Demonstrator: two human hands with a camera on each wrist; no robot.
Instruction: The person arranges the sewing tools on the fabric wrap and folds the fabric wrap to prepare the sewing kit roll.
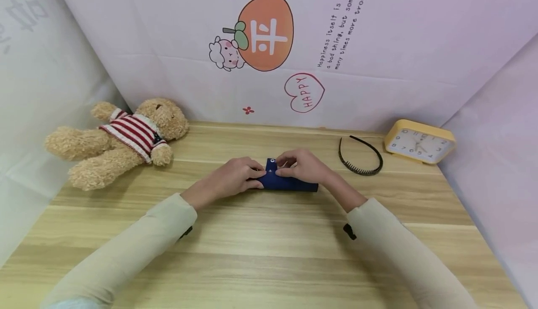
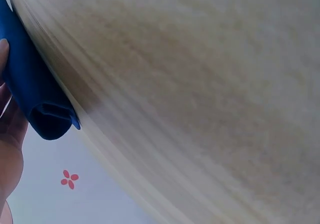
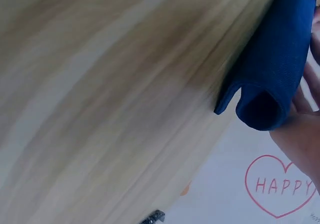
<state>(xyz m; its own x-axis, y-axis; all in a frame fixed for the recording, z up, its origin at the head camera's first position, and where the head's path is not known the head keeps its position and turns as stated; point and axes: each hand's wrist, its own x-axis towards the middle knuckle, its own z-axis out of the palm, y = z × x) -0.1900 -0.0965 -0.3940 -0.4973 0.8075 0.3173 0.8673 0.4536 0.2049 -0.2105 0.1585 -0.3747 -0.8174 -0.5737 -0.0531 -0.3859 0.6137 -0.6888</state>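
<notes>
A dark blue roll [image 1: 290,184] of soft, leather-like material lies on the wooden table in front of me. Its hollow, spiralled ends show in the left wrist view, where the roll [image 2: 37,78] slants at the left edge, and in the right wrist view, where the roll [image 3: 277,48] fills the upper right. From its middle a short snap strap [image 1: 271,165] sticks up, with a pale round snap near the tip. My left hand [image 1: 235,177] grips the roll's left part between thumb and fingers. My right hand [image 1: 304,166] pinches at the strap, thumb and curled fingers at its right edge.
A teddy bear [image 1: 130,134] in a striped sweater lies at the back left. A black toothed headband [image 1: 364,171] and a yellow square clock [image 1: 420,142] are at the back right. Printed white cloth walls [image 1: 189,80] stand behind the table and at both sides.
</notes>
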